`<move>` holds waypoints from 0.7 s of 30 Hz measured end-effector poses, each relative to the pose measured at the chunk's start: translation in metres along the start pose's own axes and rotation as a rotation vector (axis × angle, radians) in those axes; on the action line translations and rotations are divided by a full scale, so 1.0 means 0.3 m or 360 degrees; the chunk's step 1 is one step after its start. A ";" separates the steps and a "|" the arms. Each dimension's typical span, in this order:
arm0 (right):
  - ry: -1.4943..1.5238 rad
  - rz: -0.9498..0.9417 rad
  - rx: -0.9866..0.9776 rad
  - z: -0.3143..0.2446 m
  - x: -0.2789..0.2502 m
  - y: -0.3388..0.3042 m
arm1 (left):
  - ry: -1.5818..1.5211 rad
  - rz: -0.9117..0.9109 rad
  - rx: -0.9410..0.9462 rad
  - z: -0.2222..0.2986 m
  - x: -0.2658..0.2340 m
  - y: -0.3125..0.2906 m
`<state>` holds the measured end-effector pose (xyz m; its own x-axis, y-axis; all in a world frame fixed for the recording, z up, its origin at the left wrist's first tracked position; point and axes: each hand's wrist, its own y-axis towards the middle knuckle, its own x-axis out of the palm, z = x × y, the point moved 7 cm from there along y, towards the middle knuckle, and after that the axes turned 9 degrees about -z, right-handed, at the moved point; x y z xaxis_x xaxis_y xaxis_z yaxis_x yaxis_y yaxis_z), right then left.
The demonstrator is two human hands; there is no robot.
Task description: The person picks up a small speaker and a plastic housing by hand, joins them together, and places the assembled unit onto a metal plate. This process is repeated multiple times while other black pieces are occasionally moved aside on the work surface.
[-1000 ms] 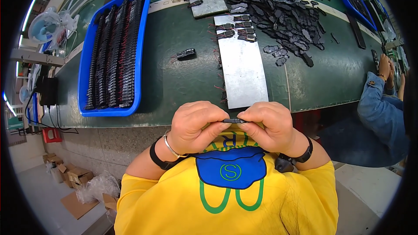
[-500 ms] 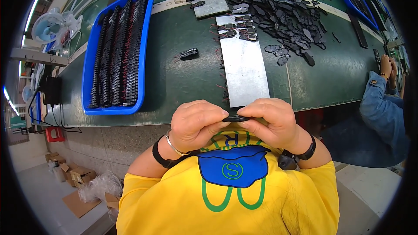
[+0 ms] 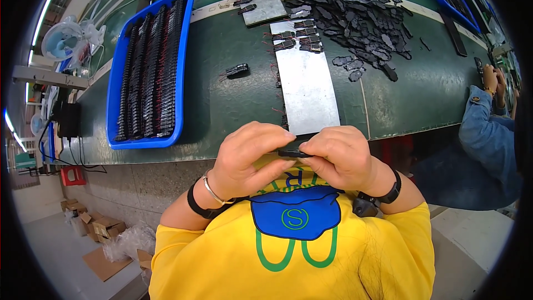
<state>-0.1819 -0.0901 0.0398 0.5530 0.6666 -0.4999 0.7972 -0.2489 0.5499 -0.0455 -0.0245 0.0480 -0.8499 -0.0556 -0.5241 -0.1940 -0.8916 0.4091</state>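
- Plainly, the blue tray [image 3: 145, 144] on the left of the worktop [image 3: 227, 105] holds long, tight rows of black parts [image 3: 150, 72], with red wires showing between them.
- A second blue tray [image 3: 472, 26], at the far right, has dark things in it (too small to make out).
- A thin black piece [image 3: 293, 154] is held up in front of the yellow shirt [image 3: 194, 261], just short of the near end of the pale metal plate [image 3: 308, 91].
- Its long axis runs left to right, nearly level, one end toward each hand.
- The right hand [image 3: 345, 154] pinches its right end between thumb and fingers.
- The left hand [image 3: 244, 155] has its grip spread around the other end, thumb below and finger above; I cannot tell whether the thumb touches it.
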 end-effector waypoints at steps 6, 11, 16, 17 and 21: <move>0.0045 -0.0002 0.0113 0.014 0.005 -0.002 | 0.0235 -0.0183 0.0064 0.018 -0.004 0.016; 0.0231 -0.0057 0.0312 0.026 0.004 0.000 | 0.0111 -0.0225 -0.0098 -0.004 0.010 -0.003; 0.0803 0.0100 0.0629 0.068 0.031 -0.007 | -0.0460 -0.0005 -0.0382 -0.086 0.027 -0.058; 0.0747 0.0089 0.0615 0.063 0.029 -0.002 | -0.0486 0.0029 -0.0389 -0.092 0.028 -0.063; 0.0498 0.0073 0.0525 0.054 0.020 0.003 | -0.0439 0.0032 -0.0395 -0.084 0.026 -0.061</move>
<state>-0.1737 -0.0977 0.0263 0.5302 0.8171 -0.2262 0.8362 -0.4598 0.2989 -0.0362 -0.0198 0.0176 -0.9590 0.0190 -0.2828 -0.0800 -0.9753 0.2057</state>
